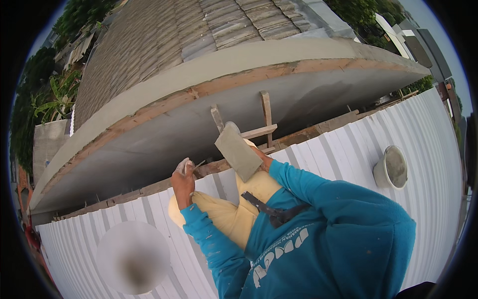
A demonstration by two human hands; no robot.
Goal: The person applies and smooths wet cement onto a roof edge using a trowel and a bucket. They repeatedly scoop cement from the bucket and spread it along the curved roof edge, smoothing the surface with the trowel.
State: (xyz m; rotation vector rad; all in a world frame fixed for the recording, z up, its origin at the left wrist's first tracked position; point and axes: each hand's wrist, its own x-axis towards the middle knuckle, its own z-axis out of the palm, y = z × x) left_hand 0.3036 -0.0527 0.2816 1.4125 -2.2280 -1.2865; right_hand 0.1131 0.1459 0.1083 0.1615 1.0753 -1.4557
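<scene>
My right hand (263, 158) grips a rectangular plastering float (239, 152) smeared with grey mortar. The flat face is turned up and hides the grip and most of the fingers. It sits over my bent knees, close to the wall. To the left, my left hand (183, 180) is closed, with pale mortar on the fingertips. A thin stick-like bit (200, 164) shows beside its fingers; whether they hold it is unclear. Ahead rises a grey plastered wall (199, 122) topped by a smooth mortar band (224, 66), with a reddish-brown strip along its lower edge.
I sit on a white corrugated metal roof (343, 164). A bucket of grey mortar (397, 167) stands at the right. Wooden battens (267, 108) stick up against the wall over a dark gap. Tiled roofing (164, 37) lies beyond. A blurred round spot (133, 256) covers the lower left.
</scene>
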